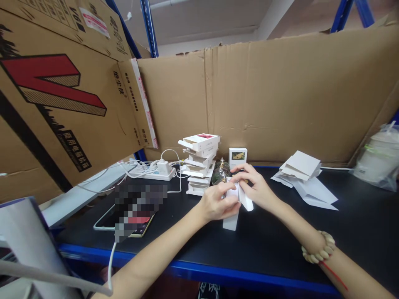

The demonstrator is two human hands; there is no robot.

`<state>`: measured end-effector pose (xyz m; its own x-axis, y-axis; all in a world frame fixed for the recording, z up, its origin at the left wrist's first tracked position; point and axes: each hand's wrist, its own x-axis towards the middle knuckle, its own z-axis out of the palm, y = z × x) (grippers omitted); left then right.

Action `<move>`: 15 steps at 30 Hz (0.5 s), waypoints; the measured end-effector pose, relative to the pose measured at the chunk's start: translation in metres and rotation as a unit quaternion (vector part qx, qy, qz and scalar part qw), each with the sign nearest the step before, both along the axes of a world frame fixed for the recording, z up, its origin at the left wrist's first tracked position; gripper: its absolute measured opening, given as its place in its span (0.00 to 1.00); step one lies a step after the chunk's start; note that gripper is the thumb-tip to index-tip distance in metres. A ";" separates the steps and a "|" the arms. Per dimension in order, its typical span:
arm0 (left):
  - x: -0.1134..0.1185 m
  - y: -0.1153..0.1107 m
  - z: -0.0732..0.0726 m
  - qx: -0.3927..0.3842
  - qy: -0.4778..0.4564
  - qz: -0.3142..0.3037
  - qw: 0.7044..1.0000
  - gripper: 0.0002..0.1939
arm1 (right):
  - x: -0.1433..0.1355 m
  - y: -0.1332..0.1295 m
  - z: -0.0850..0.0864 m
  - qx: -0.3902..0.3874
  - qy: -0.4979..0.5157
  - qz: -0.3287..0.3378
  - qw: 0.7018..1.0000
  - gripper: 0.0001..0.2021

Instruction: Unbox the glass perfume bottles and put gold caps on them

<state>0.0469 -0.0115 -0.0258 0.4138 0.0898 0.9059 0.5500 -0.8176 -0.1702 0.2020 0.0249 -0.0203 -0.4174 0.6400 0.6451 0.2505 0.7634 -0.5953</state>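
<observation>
Fingers [230, 202] of my left hand [215, 203] grasp the white box [230, 222] over the table [268, 249], right of 1 stack [199, 170]; those of my right hand [260, 189] pinch its open end.

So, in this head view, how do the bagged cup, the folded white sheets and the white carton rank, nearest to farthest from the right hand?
1. White carton: right at the right hand, between both hands.
2. Folded white sheets: off to its right.
3. Bagged cup: far right.
</observation>
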 end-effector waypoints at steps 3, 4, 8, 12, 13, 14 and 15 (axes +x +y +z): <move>0.001 0.000 0.000 -0.019 -0.023 -0.011 0.999 0.09 | -0.001 -0.005 0.002 -0.001 -0.028 0.035 0.999 0.13; 0.002 0.000 -0.001 -0.032 -0.035 -0.017 0.999 0.11 | -0.001 -0.007 0.003 -0.002 -0.042 0.041 0.998 0.11; 0.002 0.003 -0.004 -0.106 -0.095 -0.053 0.988 0.15 | -0.001 -0.014 0.007 0.008 -0.095 0.034 0.995 0.07; 0.002 0.006 -0.009 -0.239 -0.115 -0.094 0.960 0.29 | -0.002 -0.016 0.008 0.014 -0.107 0.028 0.994 0.05; 0.002 0.006 -0.010 -0.264 -0.111 -0.100 0.953 0.31 | -0.002 -0.016 0.008 0.016 -0.099 0.025 0.995 0.05; 0.003 0.006 -0.011 -0.278 -0.109 -0.102 0.949 0.32 | -0.003 -0.016 0.007 0.016 -0.086 0.019 0.996 0.04; 0.004 0.006 -0.011 -0.283 -0.110 -0.100 0.948 0.33 | -0.004 -0.016 0.007 0.016 -0.069 0.013 0.997 0.04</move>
<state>0.0504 -0.0059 -0.0372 0.2813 0.5257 0.8028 0.3454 -0.8360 0.4264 0.1984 0.0093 -0.0130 -0.5201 0.6082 0.5997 0.3088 0.7885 -0.5318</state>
